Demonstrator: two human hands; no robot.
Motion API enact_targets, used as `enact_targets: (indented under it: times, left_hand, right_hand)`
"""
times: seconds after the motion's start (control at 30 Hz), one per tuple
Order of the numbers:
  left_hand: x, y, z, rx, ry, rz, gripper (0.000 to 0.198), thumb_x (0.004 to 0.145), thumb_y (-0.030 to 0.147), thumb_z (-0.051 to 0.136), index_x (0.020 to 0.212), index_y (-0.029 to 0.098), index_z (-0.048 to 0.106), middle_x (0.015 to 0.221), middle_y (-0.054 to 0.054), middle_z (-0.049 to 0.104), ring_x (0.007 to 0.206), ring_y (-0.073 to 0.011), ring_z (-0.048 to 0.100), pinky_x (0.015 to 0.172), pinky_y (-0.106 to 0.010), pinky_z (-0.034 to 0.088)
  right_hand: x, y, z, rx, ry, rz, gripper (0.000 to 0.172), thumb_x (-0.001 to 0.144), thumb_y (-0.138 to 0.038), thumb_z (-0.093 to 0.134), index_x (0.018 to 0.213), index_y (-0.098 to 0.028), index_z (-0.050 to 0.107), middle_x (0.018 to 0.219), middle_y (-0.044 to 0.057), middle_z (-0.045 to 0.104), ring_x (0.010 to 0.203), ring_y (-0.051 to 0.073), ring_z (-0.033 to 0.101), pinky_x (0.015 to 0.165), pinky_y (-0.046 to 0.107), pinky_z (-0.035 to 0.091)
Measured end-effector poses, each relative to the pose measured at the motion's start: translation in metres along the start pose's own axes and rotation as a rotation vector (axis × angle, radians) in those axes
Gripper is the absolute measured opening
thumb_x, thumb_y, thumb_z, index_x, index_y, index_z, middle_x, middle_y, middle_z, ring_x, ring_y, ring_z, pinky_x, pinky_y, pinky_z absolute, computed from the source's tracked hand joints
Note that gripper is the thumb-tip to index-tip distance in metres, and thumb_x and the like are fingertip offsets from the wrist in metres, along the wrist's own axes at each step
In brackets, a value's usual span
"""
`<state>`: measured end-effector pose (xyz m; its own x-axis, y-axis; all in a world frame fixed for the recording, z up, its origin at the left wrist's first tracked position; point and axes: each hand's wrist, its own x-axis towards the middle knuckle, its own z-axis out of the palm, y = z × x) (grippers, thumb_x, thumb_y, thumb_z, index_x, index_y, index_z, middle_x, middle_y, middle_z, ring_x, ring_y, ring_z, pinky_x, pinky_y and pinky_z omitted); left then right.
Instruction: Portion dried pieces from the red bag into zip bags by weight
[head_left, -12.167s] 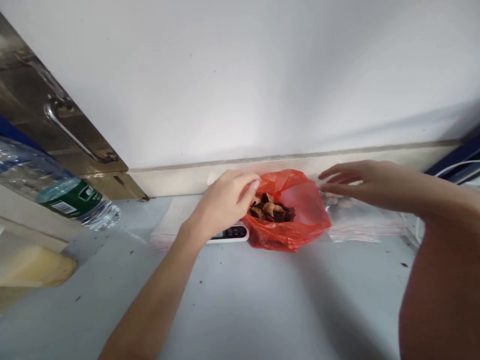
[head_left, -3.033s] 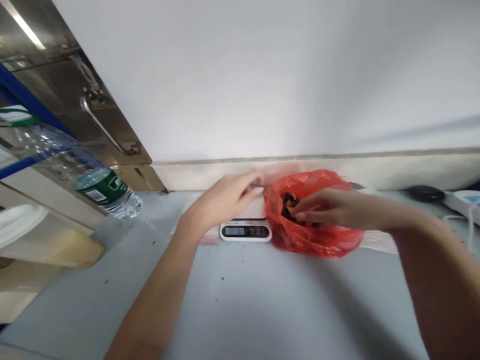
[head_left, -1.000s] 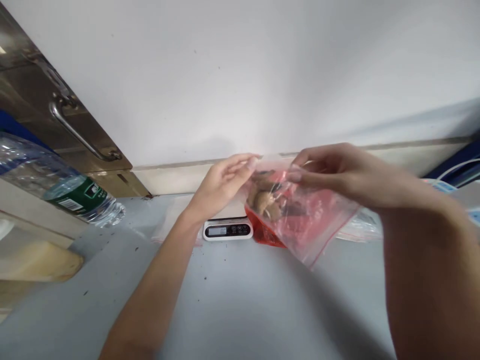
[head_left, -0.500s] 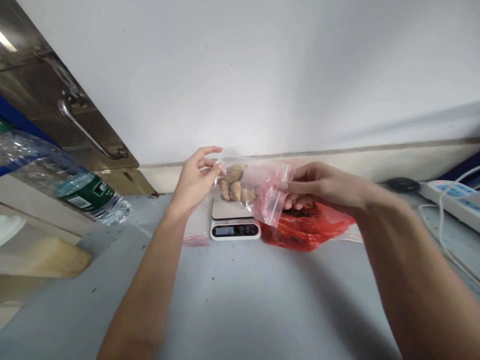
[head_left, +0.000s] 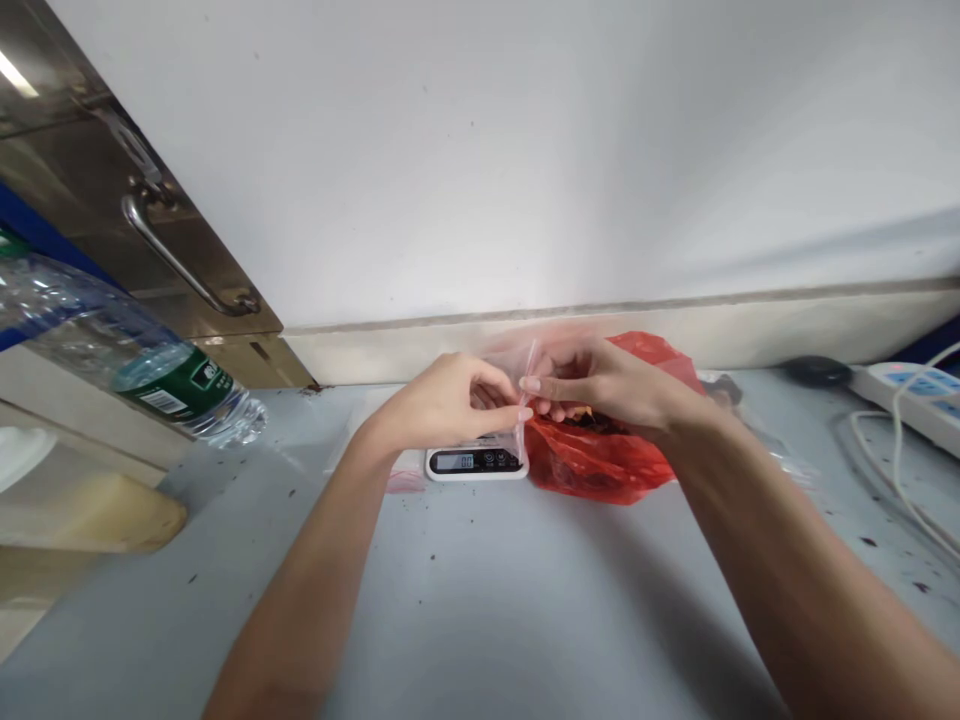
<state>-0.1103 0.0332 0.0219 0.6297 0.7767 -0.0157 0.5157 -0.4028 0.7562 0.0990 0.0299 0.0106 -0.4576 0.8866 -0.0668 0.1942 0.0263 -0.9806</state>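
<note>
A: What are the fingers doing?

B: Left hand [head_left: 450, 405] and right hand [head_left: 604, 388] meet over the right end of the scale [head_left: 478, 464]. Each pinches, thumb against forefinger, the strip edge of a clear zip bag [head_left: 516, 360].

A: So the bag sits on the scale?

B: It's at the scale's right end, but whether any of it rests there I can't tell; the left hand hides most of it, contents included.

A: How would it handle?

B: Light, I'd judge, with limp, slippery film that folds easily. The strip edge looks the stiffest part, so that's the place to grip, one pinch either side.

A: And further out?

B: Just right of the scale, a crumpled red bag [head_left: 600, 468] holds dark pieces [head_left: 596, 423]; it looks soft, best taken by its rim. Well right of the scale is a white power strip [head_left: 911, 402]; well left, a plastic bottle [head_left: 176, 385] and a lidded tub [head_left: 112, 510].
</note>
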Motion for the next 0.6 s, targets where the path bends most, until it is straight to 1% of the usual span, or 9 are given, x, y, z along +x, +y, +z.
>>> enact_targets:
  times: [0.1, 0.23, 0.37, 0.43, 0.47, 0.5, 0.53, 0.57, 0.6]
  left_hand:
    - [0.0002, -0.0029, -0.0036, -0.002, -0.030, -0.007, 0.024, 0.088, 0.032, 0.062, 0.073, 0.019, 0.076, 0.063, 0.002, 0.059, 0.058, -0.0126, 0.046, 0.055, -0.027, 0.034]
    - [-0.0003, -0.0037, -0.0058, -0.017, -0.021, -0.011, 0.027, 0.088, 0.032, 0.059, 0.069, 0.019, 0.075, 0.059, 0.002, 0.054, 0.055, -0.0119, 0.042, 0.053, -0.027, 0.032]
    - [-0.0005, -0.0001, -0.0024, -0.046, 0.002, -0.047, 0.022, 0.078, 0.023, 0.059, 0.059, 0.019, 0.068, 0.055, 0.002, 0.056, 0.051, -0.0105, 0.042, 0.048, -0.025, 0.029]
    - [-0.0012, 0.0025, -0.0023, -0.027, 0.035, -0.077, 0.021, 0.073, 0.020, 0.058, 0.054, 0.019, 0.065, 0.052, 0.002, 0.055, 0.049, -0.0102, 0.041, 0.047, -0.025, 0.027]
    - [-0.0017, 0.0035, -0.0033, -0.004, 0.076, -0.093, 0.021, 0.072, 0.020, 0.057, 0.052, 0.019, 0.064, 0.050, 0.002, 0.054, 0.049, -0.0103, 0.041, 0.047, -0.025, 0.027]
    - [-0.0021, 0.0043, -0.0047, 0.018, 0.143, -0.109, 0.021, 0.071, 0.020, 0.057, 0.051, 0.019, 0.064, 0.050, 0.002, 0.053, 0.050, -0.0106, 0.042, 0.047, -0.026, 0.027]
    - [-0.0025, 0.0048, -0.0065, 0.038, 0.236, -0.120, 0.020, 0.070, 0.020, 0.058, 0.050, 0.019, 0.063, 0.051, 0.002, 0.054, 0.051, -0.0110, 0.043, 0.048, -0.026, 0.029]
    - [-0.0028, 0.0051, -0.0082, 0.054, 0.338, -0.127, 0.020, 0.069, 0.021, 0.059, 0.050, 0.019, 0.063, 0.052, 0.002, 0.055, 0.053, -0.0115, 0.046, 0.050, -0.026, 0.032]
    - [-0.0029, 0.0053, -0.0094, 0.066, 0.430, -0.130, 0.019, 0.069, 0.021, 0.060, 0.051, 0.019, 0.063, 0.053, 0.002, 0.057, 0.055, -0.0122, 0.048, 0.052, -0.026, 0.034]
  right_hand:
    - [-0.0001, -0.0012, 0.0014, 0.004, -0.020, -0.016, 0.042, 0.063, -0.051, 0.093, 0.062, -0.020, 0.065, 0.053, -0.006, 0.053, 0.054, 0.010, 0.047, 0.051, 0.027, 0.032]
    - [0.0004, -0.0015, 0.0007, -0.013, -0.047, -0.017, 0.042, 0.065, -0.054, 0.091, 0.062, -0.020, 0.066, 0.051, -0.008, 0.047, 0.052, 0.009, 0.044, 0.048, 0.026, 0.029]
    - [0.0011, -0.0008, -0.0014, -0.075, -0.052, 0.000, 0.042, 0.066, -0.056, 0.088, 0.065, -0.020, 0.067, 0.051, -0.008, 0.046, 0.050, 0.009, 0.041, 0.048, 0.027, 0.027]
    - [0.0002, -0.0016, -0.0025, -0.125, -0.047, 0.025, 0.040, 0.066, -0.055, 0.087, 0.065, -0.021, 0.067, 0.051, -0.008, 0.045, 0.050, 0.009, 0.038, 0.048, 0.028, 0.026]
    - [-0.0007, -0.0025, -0.0028, -0.149, -0.037, 0.049, 0.039, 0.067, -0.054, 0.086, 0.063, -0.021, 0.065, 0.052, -0.008, 0.045, 0.050, 0.009, 0.036, 0.049, 0.028, 0.025]
    - [-0.0020, -0.0037, -0.0028, -0.172, -0.013, 0.084, 0.040, 0.069, -0.053, 0.084, 0.059, -0.022, 0.060, 0.052, -0.007, 0.043, 0.049, 0.009, 0.034, 0.049, 0.029, 0.024]
    - [-0.0033, -0.0053, -0.0022, -0.202, 0.033, 0.122, 0.044, 0.071, -0.052, 0.082, 0.055, -0.024, 0.052, 0.051, -0.007, 0.040, 0.049, 0.009, 0.032, 0.050, 0.030, 0.023]
    - [-0.0047, -0.0072, -0.0010, -0.248, 0.110, 0.151, 0.049, 0.074, -0.049, 0.081, 0.052, -0.025, 0.044, 0.052, -0.006, 0.037, 0.050, 0.010, 0.031, 0.051, 0.031, 0.022]
    - [-0.0059, -0.0094, 0.0010, -0.311, 0.214, 0.155, 0.052, 0.076, -0.046, 0.080, 0.053, -0.025, 0.038, 0.053, -0.006, 0.036, 0.051, 0.011, 0.031, 0.052, 0.031, 0.024]
